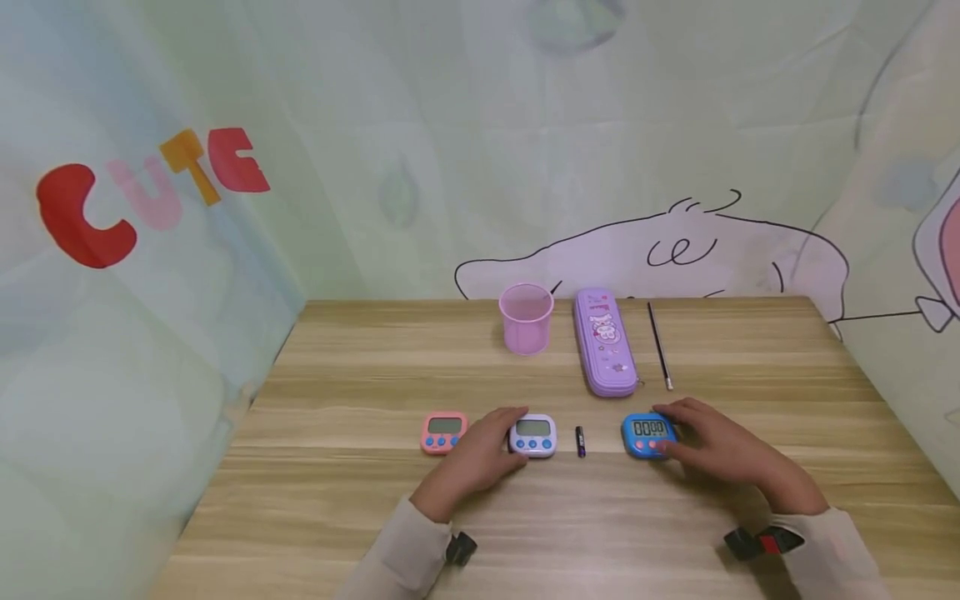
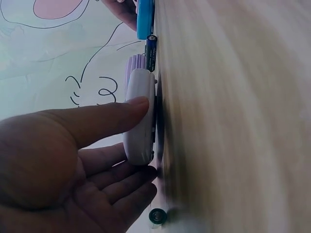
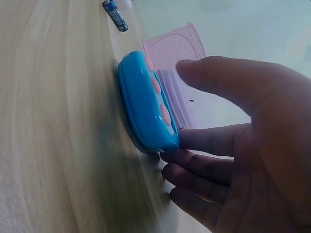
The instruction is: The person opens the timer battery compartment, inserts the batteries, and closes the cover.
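Note:
A white digital timer (image 1: pixel 533 436) lies on the table with its screen blank. My left hand (image 1: pixel 483 450) pinches it, thumb on the near edge and fingers on the far edge; the thumb presses the white casing (image 2: pixel 138 121) in the left wrist view. A blue digital timer (image 1: pixel 648 436) with lit digits sits to the right. My right hand (image 1: pixel 712 442) is spread beside it, fingertips at the blue timer's side (image 3: pixel 146 111) and thumb raised apart in the right wrist view. A small dark battery (image 1: pixel 581 442) lies between both timers. Left of the white one is a pink timer (image 1: pixel 444 433), partly covered by my left hand.
A pink mesh cup (image 1: pixel 527 321), a purple pencil case (image 1: pixel 605 343) and a black pencil (image 1: pixel 660 346) stand or lie along the back of the wooden table (image 1: pixel 360 358). Another battery (image 2: pixel 157 217) with a green end shows below my left fingers. A printed curtain (image 1: pixel 360 167) hangs behind.

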### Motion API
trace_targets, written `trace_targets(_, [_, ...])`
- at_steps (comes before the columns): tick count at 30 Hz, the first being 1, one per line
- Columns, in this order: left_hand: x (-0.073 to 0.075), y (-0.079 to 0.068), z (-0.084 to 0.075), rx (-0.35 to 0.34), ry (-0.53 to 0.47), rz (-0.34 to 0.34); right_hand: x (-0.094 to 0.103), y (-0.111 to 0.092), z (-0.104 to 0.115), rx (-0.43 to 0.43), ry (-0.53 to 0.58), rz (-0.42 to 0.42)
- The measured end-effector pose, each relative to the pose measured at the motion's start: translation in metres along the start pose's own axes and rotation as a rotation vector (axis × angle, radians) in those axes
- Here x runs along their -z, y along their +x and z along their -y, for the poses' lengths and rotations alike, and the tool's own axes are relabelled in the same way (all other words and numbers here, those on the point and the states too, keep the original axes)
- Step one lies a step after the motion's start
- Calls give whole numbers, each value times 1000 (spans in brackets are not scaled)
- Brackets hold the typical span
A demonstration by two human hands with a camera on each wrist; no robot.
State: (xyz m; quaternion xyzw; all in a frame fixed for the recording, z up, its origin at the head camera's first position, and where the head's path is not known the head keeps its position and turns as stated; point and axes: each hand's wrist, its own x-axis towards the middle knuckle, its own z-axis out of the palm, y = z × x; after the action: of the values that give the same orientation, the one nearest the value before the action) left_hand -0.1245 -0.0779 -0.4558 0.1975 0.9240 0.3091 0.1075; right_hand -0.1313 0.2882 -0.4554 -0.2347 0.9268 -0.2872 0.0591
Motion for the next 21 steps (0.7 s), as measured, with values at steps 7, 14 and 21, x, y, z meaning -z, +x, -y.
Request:
trace_targets(7, [2, -3, -3, 7, -17, 1, 5, 1, 3, 2, -13, -21])
trace_targets(14, [9, -5, -6, 12, -17, -33, 5, 1, 14, -5, -26, -100])
trace_targets(21, [14, -5, -12, -24, -19, -77, -3, 6, 44, 125, -11, -159])
